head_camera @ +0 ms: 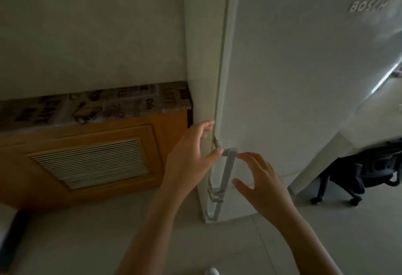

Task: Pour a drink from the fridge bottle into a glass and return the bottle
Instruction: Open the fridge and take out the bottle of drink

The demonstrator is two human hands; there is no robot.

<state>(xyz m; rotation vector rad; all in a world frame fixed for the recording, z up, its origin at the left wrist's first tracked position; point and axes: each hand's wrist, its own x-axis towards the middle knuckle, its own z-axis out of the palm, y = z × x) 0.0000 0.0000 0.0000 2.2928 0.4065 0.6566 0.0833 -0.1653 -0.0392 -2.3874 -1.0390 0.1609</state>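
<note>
Both hands spread open at the frame's centre, the left hand (191, 157) and right hand (258, 179) flanking the grey bar handle (228, 170) of a closed white Bosch fridge (293, 79). The bottle and glass are hidden. Lower left, a slatted wooden vent panel (91, 163); the right edge blurs around an office chair (369, 170).

The fridge (293, 79) stands right of the cabinet (87, 155), a chair (365, 172) behind its right side
</note>
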